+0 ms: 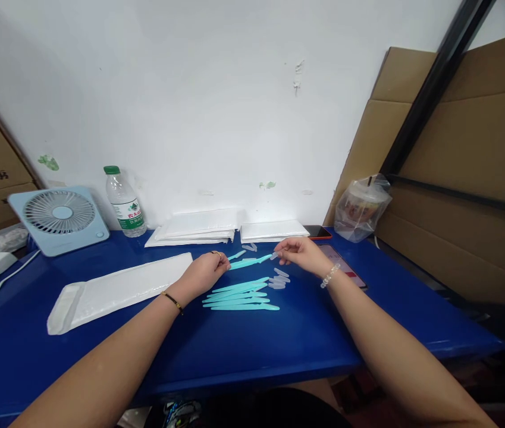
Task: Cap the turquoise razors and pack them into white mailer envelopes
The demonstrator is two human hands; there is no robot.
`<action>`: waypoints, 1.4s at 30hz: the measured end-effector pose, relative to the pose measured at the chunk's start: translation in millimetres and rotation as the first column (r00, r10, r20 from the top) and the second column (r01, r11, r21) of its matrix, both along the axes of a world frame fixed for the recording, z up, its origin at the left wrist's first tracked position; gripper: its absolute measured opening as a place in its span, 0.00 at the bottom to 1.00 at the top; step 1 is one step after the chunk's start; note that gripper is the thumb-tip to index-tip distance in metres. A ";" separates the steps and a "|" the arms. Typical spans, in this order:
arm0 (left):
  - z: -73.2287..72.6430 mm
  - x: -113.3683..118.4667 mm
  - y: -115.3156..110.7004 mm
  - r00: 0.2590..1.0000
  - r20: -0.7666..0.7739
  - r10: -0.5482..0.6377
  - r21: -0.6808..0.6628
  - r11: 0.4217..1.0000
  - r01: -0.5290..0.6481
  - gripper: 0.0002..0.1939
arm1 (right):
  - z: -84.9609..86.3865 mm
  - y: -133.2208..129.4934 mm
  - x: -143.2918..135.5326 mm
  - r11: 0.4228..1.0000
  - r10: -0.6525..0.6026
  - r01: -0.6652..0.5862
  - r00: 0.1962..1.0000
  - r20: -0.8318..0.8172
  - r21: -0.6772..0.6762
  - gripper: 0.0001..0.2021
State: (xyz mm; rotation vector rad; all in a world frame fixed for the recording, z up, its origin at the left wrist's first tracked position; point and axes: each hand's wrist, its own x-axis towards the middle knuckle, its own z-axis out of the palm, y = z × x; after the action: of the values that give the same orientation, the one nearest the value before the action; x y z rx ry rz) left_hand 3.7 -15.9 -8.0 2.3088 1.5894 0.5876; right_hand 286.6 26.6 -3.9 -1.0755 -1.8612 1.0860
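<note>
My left hand point(210, 270) is closed on the handle end of a turquoise eyebrow razor point(252, 262), which points right above the blue table. Between the thumb and fingers of my right hand point(297, 252) is a small clear blade cap point(274, 255), right by the tip of that razor; whether it touches cannot be made out. Another turquoise razor point(237, 255) shows partly just beyond my left fingers. Below my hands, several turquoise razors point(238, 297) lie side by side, roughly level. Several loose clear caps point(279, 280) rest near their right ends, and a few more caps point(249, 246) lie farther back.
A white padded mailer point(122, 289) lies left on the blue table point(297, 339). Stacked mailers point(198, 226) and white packets point(274, 230) line the wall. A fan point(62, 215) and water bottle point(125, 205) stand left; a phone point(345, 267) and bagged drink cup point(361, 208) are right.
</note>
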 end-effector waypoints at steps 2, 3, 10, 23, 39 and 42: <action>0.7 0.2 -0.2 1.000 0.001 0.006 -0.003 1.000 -0.006 0.14 | -1.4 0.8 0.0 1.000 -0.007 0.007 1.000 0.005 0.007 0.14; 0.9 0.3 -0.2 1.000 0.002 0.008 -0.005 1.000 -0.008 0.14 | -1.8 1.0 -0.2 1.000 -0.009 0.009 1.000 0.008 0.007 0.14; 1.1 -0.3 0.7 1.000 0.021 0.008 -0.014 1.000 -0.008 0.13 | -2.4 0.9 -1.6 1.000 -0.015 0.015 1.000 0.005 0.011 0.13; -0.7 2.6 1.1 0.999 0.041 -0.031 -0.009 0.999 0.031 0.15 | -7.1 -4.4 -15.8 0.986 0.148 -0.155 0.983 -0.107 -0.059 0.17; -0.2 -2.3 5.0 0.993 -0.071 0.095 0.063 0.994 -0.091 0.12 | 3.9 -6.8 0.8 0.969 -0.088 -0.038 0.871 0.483 0.245 0.09; 0.4 -0.7 1.3 0.997 -0.062 0.043 0.075 0.996 -0.038 0.13 | 2.9 -6.5 5.4 0.982 -0.048 -0.077 0.785 0.618 0.174 0.05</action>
State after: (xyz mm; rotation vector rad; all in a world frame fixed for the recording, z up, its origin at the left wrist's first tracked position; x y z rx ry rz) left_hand 3.1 -14.6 -7.6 2.3767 1.6738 0.5974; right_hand 292.0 20.1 -1.0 -1.4192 -2.4278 0.5586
